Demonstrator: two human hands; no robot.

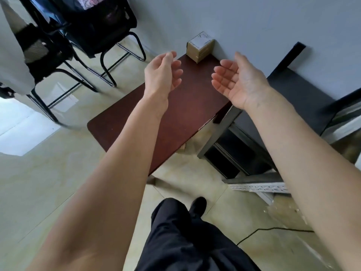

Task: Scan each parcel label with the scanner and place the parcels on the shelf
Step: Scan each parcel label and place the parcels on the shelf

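One parcel (200,46), a small brown box with a white label on top, stands at the far end of the dark red table (121,126), against the wall. Two empty hands reach over the table, left hand (163,73) and right hand (237,80), palms facing, fingers loosely spread. Two black chairs (86,36) stand to the left.

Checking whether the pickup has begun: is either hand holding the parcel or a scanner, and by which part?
Nothing is held. Left hand and right hand are both open and empty above the table, short of the parcel by the wall. No scanner is visible.
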